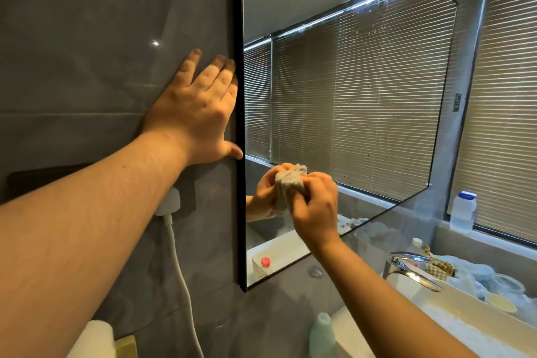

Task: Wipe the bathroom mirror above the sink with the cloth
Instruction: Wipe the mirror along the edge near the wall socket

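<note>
The mirror (348, 90) with a black frame hangs on the grey wall and reflects window blinds; small specks dot its right part. My right hand (315, 206) grips a bunched beige cloth (290, 183) and holds it against the glass near the mirror's lower left. The reflection of that hand and cloth shows just to the left. My left hand (197, 107) lies flat on the grey wall tile with fingers straight, its fingertips and thumb touching the mirror's black left edge.
A white sink (465, 317) with a chrome faucet (412, 267) sits below right. Bottles, containers and a checked cloth crowd the ledge (453, 241) by the window. A white plug and cable (174, 229) hang on the wall under my left arm.
</note>
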A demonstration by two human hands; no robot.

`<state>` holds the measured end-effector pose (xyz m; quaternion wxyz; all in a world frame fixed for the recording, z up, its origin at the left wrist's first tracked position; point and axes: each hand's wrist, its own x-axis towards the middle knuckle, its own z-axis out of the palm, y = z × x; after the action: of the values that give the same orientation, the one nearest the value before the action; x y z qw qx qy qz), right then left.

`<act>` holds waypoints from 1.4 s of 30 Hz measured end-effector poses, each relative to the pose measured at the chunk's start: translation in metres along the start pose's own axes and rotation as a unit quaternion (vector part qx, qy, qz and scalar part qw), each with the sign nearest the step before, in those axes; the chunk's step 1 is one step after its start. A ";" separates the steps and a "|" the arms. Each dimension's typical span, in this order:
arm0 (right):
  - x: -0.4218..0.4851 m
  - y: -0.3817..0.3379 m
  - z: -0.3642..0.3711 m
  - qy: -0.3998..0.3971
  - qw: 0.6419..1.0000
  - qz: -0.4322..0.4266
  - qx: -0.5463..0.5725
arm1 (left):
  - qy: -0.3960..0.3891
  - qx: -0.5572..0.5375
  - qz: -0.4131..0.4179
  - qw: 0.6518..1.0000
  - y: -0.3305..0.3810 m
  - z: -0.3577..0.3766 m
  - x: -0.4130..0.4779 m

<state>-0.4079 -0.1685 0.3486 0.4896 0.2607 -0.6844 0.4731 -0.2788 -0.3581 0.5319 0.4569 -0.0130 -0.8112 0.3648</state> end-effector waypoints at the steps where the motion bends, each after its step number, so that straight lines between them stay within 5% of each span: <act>1: 0.010 0.004 -0.001 0.010 0.999 0.031 0.020 | 0.002 -0.002 0.000 1.000 0.000 0.000 0.000; 7: 0.051 0.009 -0.003 0.053 0.982 0.171 0.060 | 0.020 -0.008 0.004 1.000 0.000 0.002 0.000; 17: -0.040 -0.017 0.017 -0.018 0.997 -0.026 0.077 | 0.003 0.000 -0.003 1.000 0.000 0.001 -0.001; 31: -0.038 -0.024 0.000 -0.088 0.983 0.133 0.090 | -0.117 -0.064 -0.040 0.990 0.031 -0.017 -0.030; 35: -0.045 -0.023 -0.009 -0.102 0.975 0.179 0.084 | -0.131 -0.052 0.007 0.990 0.049 -0.009 -0.074; 42: -0.106 -0.033 0.004 -0.087 0.983 0.127 0.096 | -0.135 0.015 0.048 0.990 0.049 -0.002 -0.082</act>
<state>-0.3417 -0.1971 0.2644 0.3369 0.2576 -0.7036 0.5701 -0.2450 -0.3497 0.4432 0.3254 0.0040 -0.8580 0.3974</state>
